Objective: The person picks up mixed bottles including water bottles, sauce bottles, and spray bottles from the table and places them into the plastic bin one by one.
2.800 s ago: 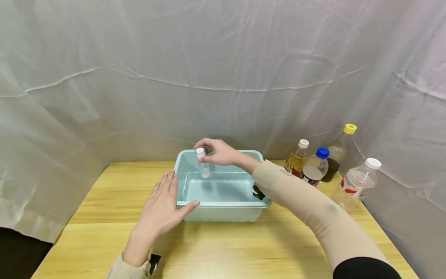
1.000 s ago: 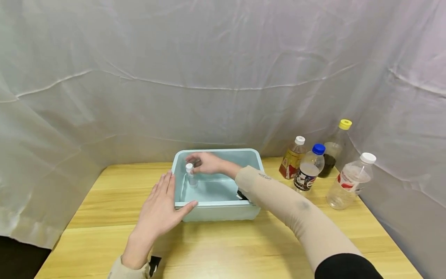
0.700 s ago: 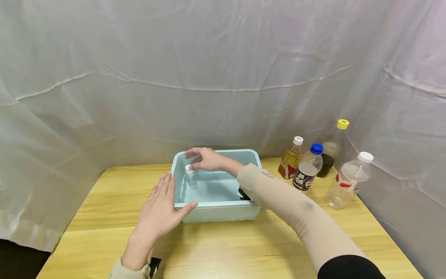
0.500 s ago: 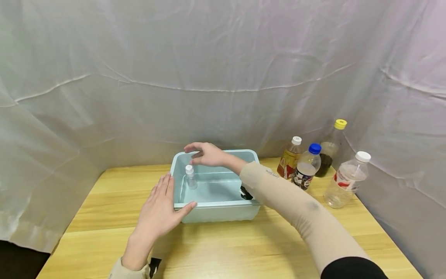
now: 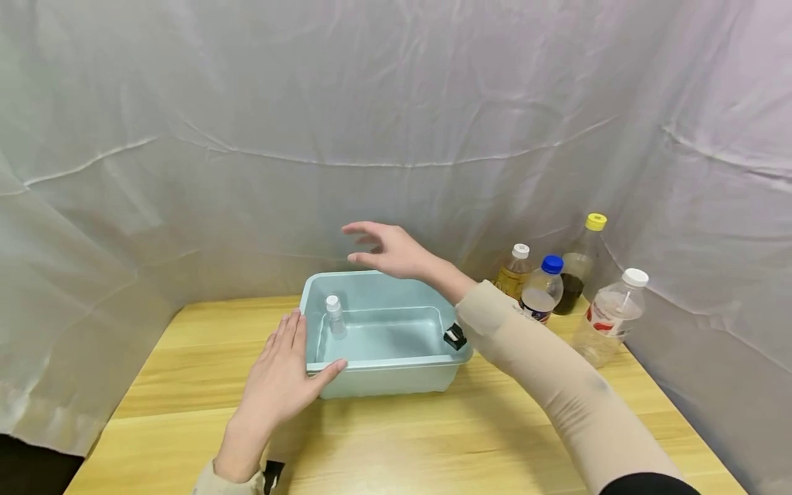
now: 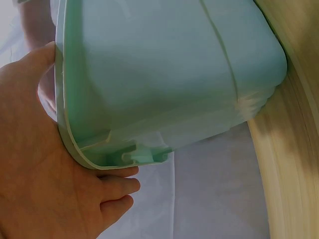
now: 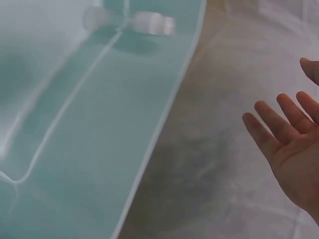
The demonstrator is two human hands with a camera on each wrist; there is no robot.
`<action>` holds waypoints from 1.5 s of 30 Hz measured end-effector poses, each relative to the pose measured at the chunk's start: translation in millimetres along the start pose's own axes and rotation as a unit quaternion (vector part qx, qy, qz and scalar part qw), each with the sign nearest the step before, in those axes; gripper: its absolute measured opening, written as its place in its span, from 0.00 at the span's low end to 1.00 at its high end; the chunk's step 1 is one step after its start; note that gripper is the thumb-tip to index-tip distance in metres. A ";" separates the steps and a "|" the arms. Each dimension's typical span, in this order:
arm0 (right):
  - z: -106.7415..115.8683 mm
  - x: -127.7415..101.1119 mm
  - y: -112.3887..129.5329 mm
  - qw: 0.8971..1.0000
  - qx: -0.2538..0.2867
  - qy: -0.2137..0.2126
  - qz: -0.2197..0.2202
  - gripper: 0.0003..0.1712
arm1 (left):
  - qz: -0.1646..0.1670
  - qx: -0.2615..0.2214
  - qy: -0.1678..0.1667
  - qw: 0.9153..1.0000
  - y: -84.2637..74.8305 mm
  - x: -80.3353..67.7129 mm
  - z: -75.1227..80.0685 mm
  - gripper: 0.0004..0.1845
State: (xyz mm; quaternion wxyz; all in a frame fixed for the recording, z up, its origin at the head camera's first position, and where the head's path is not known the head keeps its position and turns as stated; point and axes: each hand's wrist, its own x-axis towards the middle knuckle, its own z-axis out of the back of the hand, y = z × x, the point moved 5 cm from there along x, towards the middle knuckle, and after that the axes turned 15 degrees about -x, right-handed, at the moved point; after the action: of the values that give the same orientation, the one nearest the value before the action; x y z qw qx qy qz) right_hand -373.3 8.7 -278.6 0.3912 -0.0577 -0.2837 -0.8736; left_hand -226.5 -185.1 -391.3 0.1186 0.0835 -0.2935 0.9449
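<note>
I have let go of the vial; it now stands in the tub. My right hand lifts away open, while my left hand stays flat against the tub.

I can read nothing here. The bottles standing at my right carry labels, one red and white, one dark, one yellowish, but their print is too small and blurred to make out. The small mark on my right sleeve is just as illegible.
</note>
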 end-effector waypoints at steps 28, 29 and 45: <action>79.0 -176.7 -55.4 0.942 -0.047 -0.326 -0.064 0.34 | 0.000 0.003 -0.011 1.000 7.9 -9.6 0.3 0.63; 81.1 -183.2 -57.2 0.937 -0.048 -0.339 -0.069 0.34 | 0.000 0.003 -0.011 1.000 7.9 -10.4 0.4 0.63; 93.2 -263.1 -91.9 0.882 -0.045 -0.434 -0.176 0.34 | -0.003 0.003 -0.009 1.000 6.5 -16.2 7.8 0.62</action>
State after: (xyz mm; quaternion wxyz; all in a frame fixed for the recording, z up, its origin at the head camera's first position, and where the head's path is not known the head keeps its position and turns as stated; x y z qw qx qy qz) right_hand -269.6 279.3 -327.3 0.0655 -0.3980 -0.3913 -0.8271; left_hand -212.0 -197.7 -392.1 0.1183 0.0934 -0.2912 0.9447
